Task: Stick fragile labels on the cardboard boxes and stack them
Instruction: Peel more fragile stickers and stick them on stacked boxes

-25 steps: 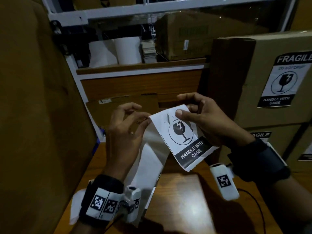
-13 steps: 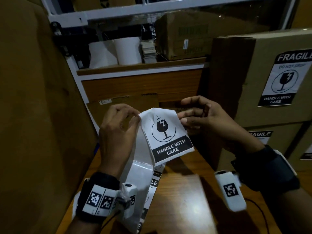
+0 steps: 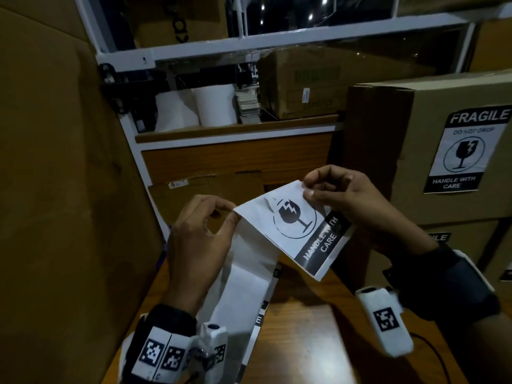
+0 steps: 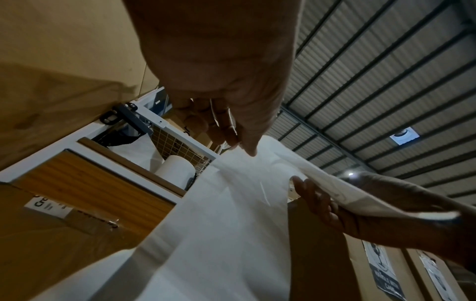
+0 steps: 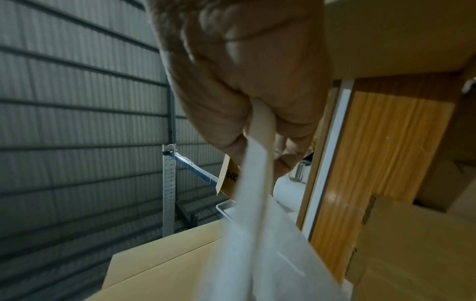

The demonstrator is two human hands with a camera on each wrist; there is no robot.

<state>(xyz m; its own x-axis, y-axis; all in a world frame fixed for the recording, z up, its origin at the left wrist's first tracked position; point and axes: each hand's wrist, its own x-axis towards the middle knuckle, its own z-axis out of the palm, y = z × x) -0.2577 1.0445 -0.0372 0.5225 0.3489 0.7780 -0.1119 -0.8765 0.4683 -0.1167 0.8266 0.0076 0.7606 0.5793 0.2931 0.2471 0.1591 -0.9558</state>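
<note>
Label (image 3: 302, 225) now peeled farther off backing strip (image 3: 243, 275), right hand (image 3: 340, 195) pinching its corner, left hand (image 3: 199, 231) pinching strip; stacked boxes (image 3: 432, 151) at right already labelled, this one unstuck.

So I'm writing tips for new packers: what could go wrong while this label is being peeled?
The right hand pinches only a corner of the half-peeled label, which could curl onto itself. The left hand pinches the backing strip at its edge; a slip could tear it.
</note>
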